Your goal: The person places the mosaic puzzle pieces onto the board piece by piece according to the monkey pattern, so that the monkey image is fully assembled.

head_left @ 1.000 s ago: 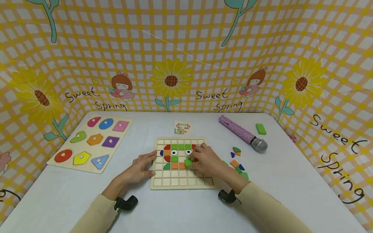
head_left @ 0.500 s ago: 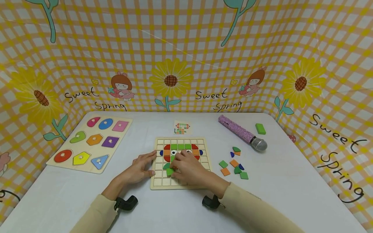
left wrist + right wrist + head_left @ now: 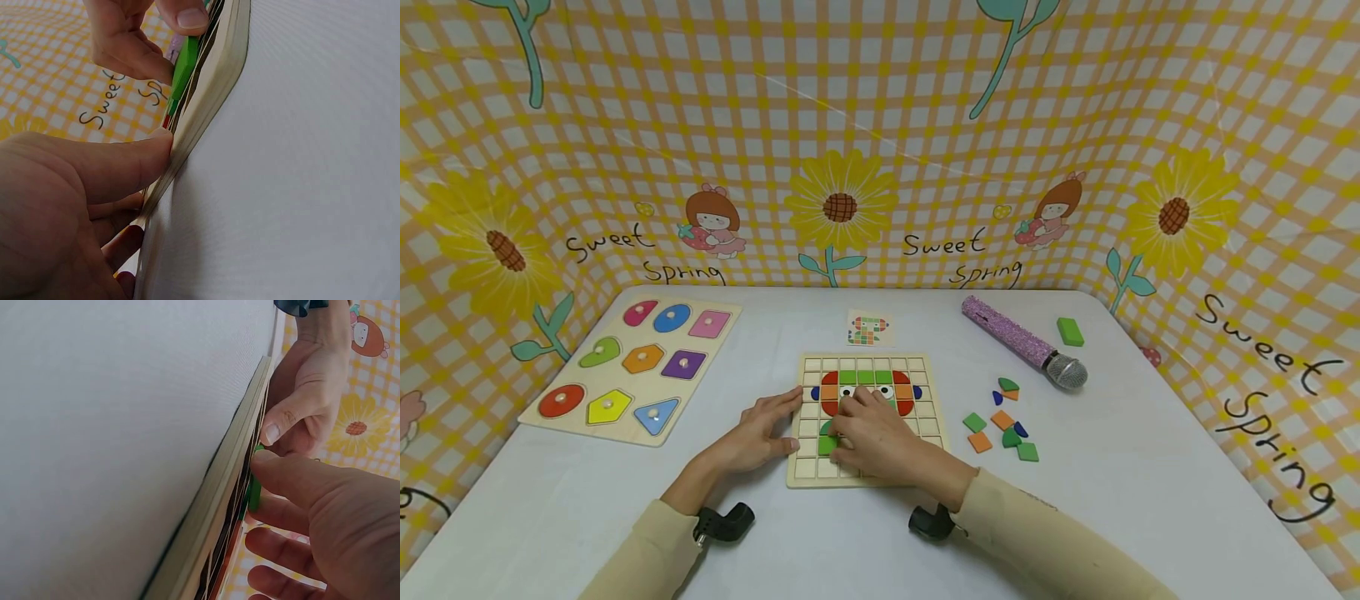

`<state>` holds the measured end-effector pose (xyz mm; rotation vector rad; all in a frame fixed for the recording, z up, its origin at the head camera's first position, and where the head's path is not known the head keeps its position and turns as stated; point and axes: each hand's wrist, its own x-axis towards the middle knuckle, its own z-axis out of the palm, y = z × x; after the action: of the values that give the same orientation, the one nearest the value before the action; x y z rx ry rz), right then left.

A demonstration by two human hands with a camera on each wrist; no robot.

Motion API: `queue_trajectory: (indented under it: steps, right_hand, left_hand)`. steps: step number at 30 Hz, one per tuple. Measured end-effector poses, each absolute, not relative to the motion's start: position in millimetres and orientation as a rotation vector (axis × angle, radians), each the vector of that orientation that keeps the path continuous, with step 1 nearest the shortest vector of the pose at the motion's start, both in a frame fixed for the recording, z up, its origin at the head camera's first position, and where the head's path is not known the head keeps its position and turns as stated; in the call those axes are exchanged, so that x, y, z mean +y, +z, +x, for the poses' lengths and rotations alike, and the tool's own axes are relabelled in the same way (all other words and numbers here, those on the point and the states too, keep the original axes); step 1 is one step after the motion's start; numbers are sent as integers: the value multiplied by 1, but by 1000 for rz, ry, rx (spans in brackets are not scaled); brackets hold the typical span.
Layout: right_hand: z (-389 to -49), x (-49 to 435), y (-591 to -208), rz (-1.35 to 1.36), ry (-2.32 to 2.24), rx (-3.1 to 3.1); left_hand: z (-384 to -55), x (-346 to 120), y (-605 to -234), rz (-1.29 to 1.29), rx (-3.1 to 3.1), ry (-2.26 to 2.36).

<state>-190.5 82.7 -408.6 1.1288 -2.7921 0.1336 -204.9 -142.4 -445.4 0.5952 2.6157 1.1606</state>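
A wooden grid board (image 3: 827,469) lies in front of me, with coloured tiles forming a red, green and orange face with two round eyes. My right hand (image 3: 880,437) pinches a light green square tile (image 3: 826,447) between thumb and fingers at the board's lower left. Just above that tile sits a dark green rounded piece (image 3: 825,427). My left hand (image 3: 766,429) rests at the board's left edge, fingertips and thumb against it. In the left wrist view the green tile (image 3: 184,70) stands close over the grid. The right hand covers the middle cells.
Behind the board lies a small pattern card (image 3: 871,327). Loose orange, green and blue tiles (image 3: 1028,452) are scattered to the right, below a glittery pink microphone (image 3: 1011,335) and a green block (image 3: 1071,332). A knobbed shape puzzle (image 3: 632,367) lies at the left.
My right hand has carried the green tile from the board's middle right to its lower left, uncovering the red and blue pieces at the right. The left hand has stayed in place.
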Motion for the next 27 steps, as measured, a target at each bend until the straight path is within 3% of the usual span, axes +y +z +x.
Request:
queue_trajectory:
  steps: [16,27]
  right_hand:
    - [-189,86,-406,1110,174,-2814]
    - [-195,149,-404,987,373,-2829]
  left_hand:
    - [-204,-142,-446,609,2612,1167]
    - [-204,-142,-446,611,2629,1173]
